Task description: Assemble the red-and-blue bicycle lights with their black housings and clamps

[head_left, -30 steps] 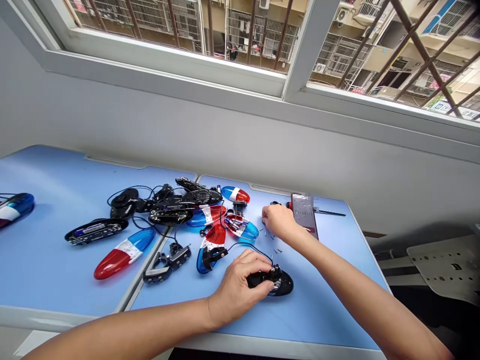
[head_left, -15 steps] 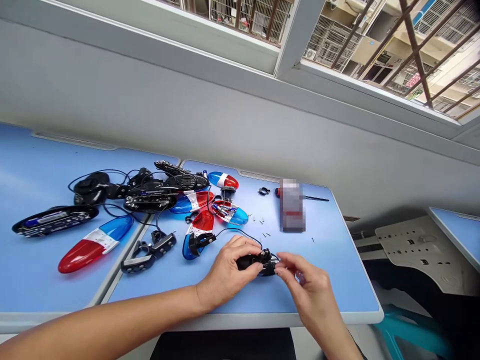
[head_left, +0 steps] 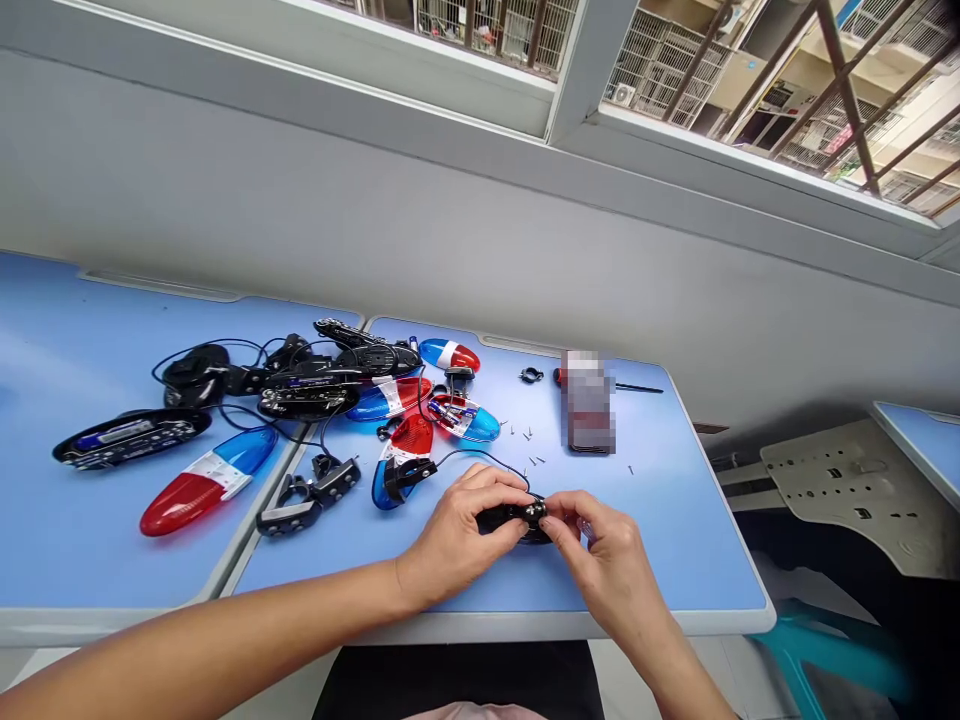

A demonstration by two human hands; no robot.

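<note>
So my left hand has its thumb and fingers closed around the black base, which sits on the near part of the table, pretty much in front of me. My right hand is pinching at the right end of it, thumb and fingertips nearly together by the small black clamp; can't tell if there's a tiny part between them. A thin black cable loops from there over to a bracket lying on a red and blue light cover. Past my hands there's a scatter of little screws, then a phone, blurred out, on top of a screwdriver, with a black ring clamp just left of it. Off to the left it's a tangle of open black housings and wires.
</note>
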